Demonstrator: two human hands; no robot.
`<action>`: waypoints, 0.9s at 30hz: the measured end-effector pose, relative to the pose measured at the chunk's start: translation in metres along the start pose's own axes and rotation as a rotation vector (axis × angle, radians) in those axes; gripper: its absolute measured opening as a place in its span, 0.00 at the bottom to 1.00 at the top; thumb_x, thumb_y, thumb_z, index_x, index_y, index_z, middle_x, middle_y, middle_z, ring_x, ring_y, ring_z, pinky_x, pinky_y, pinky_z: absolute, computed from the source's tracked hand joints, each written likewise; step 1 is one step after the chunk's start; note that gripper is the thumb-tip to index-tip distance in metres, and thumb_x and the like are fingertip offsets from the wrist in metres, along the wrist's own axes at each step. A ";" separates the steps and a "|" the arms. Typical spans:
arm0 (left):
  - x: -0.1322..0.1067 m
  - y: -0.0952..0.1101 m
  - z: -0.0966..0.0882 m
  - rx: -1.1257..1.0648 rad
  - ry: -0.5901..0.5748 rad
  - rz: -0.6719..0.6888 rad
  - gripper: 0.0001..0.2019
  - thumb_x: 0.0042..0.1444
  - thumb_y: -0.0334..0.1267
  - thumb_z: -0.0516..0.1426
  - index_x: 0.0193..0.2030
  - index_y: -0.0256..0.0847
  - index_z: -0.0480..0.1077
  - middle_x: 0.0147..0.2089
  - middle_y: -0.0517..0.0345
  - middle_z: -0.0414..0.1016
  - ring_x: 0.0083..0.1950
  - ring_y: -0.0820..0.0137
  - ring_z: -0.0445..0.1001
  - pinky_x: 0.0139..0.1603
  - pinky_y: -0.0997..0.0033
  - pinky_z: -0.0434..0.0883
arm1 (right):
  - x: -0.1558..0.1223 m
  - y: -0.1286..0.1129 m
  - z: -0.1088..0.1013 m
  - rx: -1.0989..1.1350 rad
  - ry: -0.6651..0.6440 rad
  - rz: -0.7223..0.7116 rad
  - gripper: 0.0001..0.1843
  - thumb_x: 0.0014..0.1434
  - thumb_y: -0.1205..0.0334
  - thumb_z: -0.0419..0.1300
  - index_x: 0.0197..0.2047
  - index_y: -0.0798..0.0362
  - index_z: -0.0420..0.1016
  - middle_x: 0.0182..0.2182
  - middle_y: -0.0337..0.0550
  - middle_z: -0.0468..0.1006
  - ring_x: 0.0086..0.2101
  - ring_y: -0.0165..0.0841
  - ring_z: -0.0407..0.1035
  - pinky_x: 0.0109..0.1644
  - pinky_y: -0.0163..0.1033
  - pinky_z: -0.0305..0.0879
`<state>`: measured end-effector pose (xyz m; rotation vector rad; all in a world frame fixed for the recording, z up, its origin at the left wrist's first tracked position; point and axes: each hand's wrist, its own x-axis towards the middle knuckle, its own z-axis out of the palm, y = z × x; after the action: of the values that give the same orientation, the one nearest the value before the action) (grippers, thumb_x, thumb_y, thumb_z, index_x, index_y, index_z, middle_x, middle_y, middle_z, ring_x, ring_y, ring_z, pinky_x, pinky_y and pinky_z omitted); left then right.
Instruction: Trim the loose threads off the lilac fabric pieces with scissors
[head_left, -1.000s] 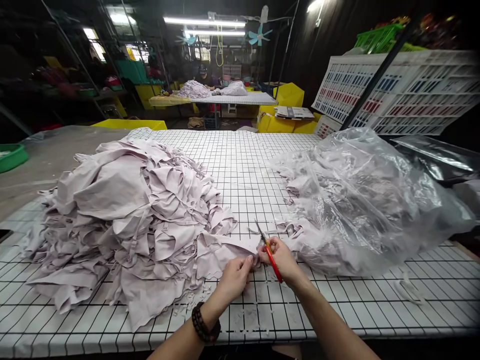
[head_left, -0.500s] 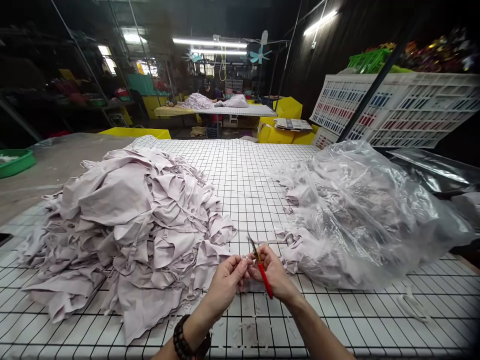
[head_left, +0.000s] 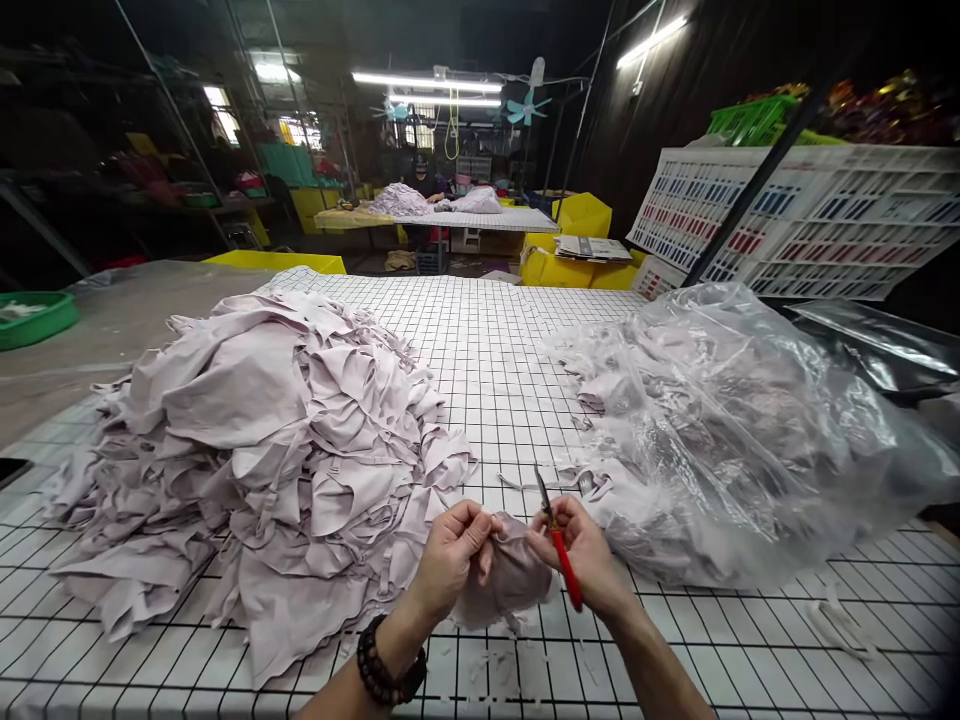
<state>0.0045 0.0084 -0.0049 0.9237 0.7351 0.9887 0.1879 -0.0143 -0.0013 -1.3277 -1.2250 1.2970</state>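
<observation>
**Left hand (head_left: 448, 562) and right hand (head_left: 589, 560) both occupied over gridded tablecloth (head_left: 487, 370)**

Left hand: thumb and forefinger pinched together on the upper edge of a pale mauve garment (head_left: 514, 585); remaining fingers curled. Right hand: fingers curled closed around red-handled scissors (head_left: 568, 572), blades pointing up and away from the wrist; fingertips at the garment's upper right edge, firmness of grip there cannot be told. Garment is located between the hands, hanging slack near the table's front edge. Small pale scraps (head_left: 495, 662) lie beneath. A heap of similar garments (head_left: 240, 390) stands to the left; a clear plastic bag (head_left: 720, 430), covering more fabric, to the right.
</observation>
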 end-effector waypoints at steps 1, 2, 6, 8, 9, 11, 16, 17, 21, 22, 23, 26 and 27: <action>0.002 -0.002 -0.002 0.039 0.015 0.013 0.14 0.57 0.47 0.57 0.32 0.36 0.69 0.19 0.63 0.68 0.14 0.81 0.59 0.15 0.81 0.54 | -0.004 -0.005 -0.005 -0.126 0.008 0.005 0.19 0.48 0.56 0.67 0.34 0.48 0.59 0.28 0.32 0.66 0.29 0.28 0.61 0.33 0.34 0.59; 0.003 -0.003 -0.004 0.083 0.030 0.020 0.15 0.56 0.48 0.57 0.32 0.36 0.69 0.16 0.65 0.64 0.14 0.81 0.58 0.15 0.81 0.54 | -0.009 -0.010 -0.009 -0.260 0.007 0.014 0.19 0.48 0.56 0.67 0.34 0.48 0.58 0.26 0.31 0.64 0.27 0.28 0.59 0.32 0.34 0.58; 0.005 -0.006 -0.004 0.225 0.075 0.049 0.15 0.54 0.49 0.59 0.29 0.37 0.69 0.14 0.68 0.58 0.13 0.80 0.54 0.15 0.80 0.52 | -0.023 -0.026 -0.011 -0.642 -0.006 0.032 0.20 0.46 0.52 0.66 0.33 0.48 0.58 0.24 0.31 0.62 0.27 0.30 0.57 0.29 0.34 0.53; 0.004 -0.006 -0.003 0.287 0.088 0.093 0.14 0.54 0.47 0.59 0.28 0.37 0.70 0.17 0.65 0.62 0.17 0.78 0.59 0.19 0.79 0.56 | -0.025 -0.030 -0.006 -0.700 0.010 0.022 0.20 0.46 0.51 0.65 0.33 0.48 0.57 0.25 0.32 0.63 0.27 0.30 0.58 0.29 0.34 0.53; 0.004 -0.005 -0.002 0.314 0.092 0.127 0.13 0.54 0.46 0.59 0.28 0.37 0.71 0.20 0.62 0.65 0.21 0.76 0.62 0.22 0.78 0.60 | -0.025 -0.031 -0.004 -0.714 0.016 0.022 0.20 0.46 0.52 0.65 0.33 0.48 0.57 0.25 0.32 0.64 0.27 0.30 0.58 0.29 0.34 0.54; 0.003 -0.005 -0.001 0.365 0.077 0.188 0.11 0.55 0.43 0.58 0.29 0.37 0.73 0.26 0.57 0.70 0.28 0.72 0.67 0.30 0.75 0.64 | -0.024 -0.034 -0.001 -0.732 0.027 0.028 0.20 0.45 0.52 0.65 0.33 0.48 0.56 0.25 0.33 0.65 0.26 0.30 0.59 0.29 0.35 0.54; 0.000 -0.003 -0.002 0.435 0.009 0.196 0.09 0.58 0.40 0.56 0.32 0.38 0.74 0.29 0.56 0.72 0.32 0.71 0.67 0.35 0.74 0.65 | -0.023 -0.038 0.000 -0.780 0.009 0.017 0.19 0.46 0.51 0.64 0.33 0.47 0.57 0.26 0.34 0.68 0.28 0.32 0.61 0.29 0.35 0.55; -0.001 -0.002 -0.002 0.438 0.002 0.195 0.09 0.58 0.40 0.56 0.32 0.38 0.74 0.29 0.56 0.72 0.32 0.71 0.68 0.35 0.74 0.65 | -0.024 -0.038 0.001 -0.790 0.006 0.012 0.19 0.47 0.51 0.63 0.34 0.47 0.57 0.27 0.34 0.68 0.28 0.32 0.62 0.29 0.35 0.55; -0.002 -0.002 -0.002 0.459 -0.016 0.222 0.09 0.58 0.39 0.56 0.32 0.37 0.75 0.31 0.54 0.73 0.33 0.70 0.69 0.37 0.73 0.65 | -0.025 -0.040 0.002 -0.834 0.023 -0.021 0.18 0.48 0.52 0.62 0.34 0.47 0.56 0.27 0.34 0.69 0.28 0.33 0.62 0.30 0.36 0.56; -0.002 -0.002 -0.003 0.460 -0.019 0.227 0.09 0.58 0.39 0.56 0.32 0.37 0.75 0.31 0.54 0.73 0.33 0.70 0.69 0.36 0.73 0.65 | -0.026 -0.040 0.003 -0.844 0.028 -0.034 0.18 0.48 0.53 0.62 0.34 0.47 0.56 0.27 0.34 0.69 0.28 0.33 0.62 0.31 0.36 0.56; -0.003 -0.003 -0.003 0.458 -0.019 0.231 0.10 0.58 0.39 0.56 0.32 0.37 0.75 0.30 0.54 0.73 0.33 0.70 0.69 0.36 0.73 0.65 | -0.026 -0.040 0.003 -0.851 0.034 -0.048 0.17 0.48 0.53 0.62 0.33 0.48 0.56 0.27 0.35 0.69 0.28 0.33 0.62 0.31 0.36 0.56; -0.004 -0.003 -0.003 0.458 -0.021 0.227 0.10 0.58 0.39 0.56 0.32 0.37 0.75 0.30 0.55 0.72 0.32 0.70 0.68 0.35 0.73 0.65 | -0.027 -0.041 0.003 -0.853 0.039 -0.078 0.17 0.47 0.55 0.62 0.33 0.48 0.56 0.28 0.36 0.70 0.28 0.33 0.63 0.32 0.37 0.56; -0.004 -0.003 -0.004 0.460 -0.020 0.222 0.10 0.58 0.39 0.56 0.32 0.37 0.75 0.30 0.55 0.72 0.32 0.70 0.68 0.35 0.74 0.65 | -0.027 -0.041 0.003 -0.858 0.038 -0.080 0.17 0.47 0.55 0.62 0.33 0.48 0.56 0.27 0.36 0.70 0.28 0.33 0.63 0.32 0.37 0.56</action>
<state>0.0009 0.0049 -0.0086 1.4372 0.8752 1.0201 0.1833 -0.0365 0.0420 -1.8380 -1.8882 0.6749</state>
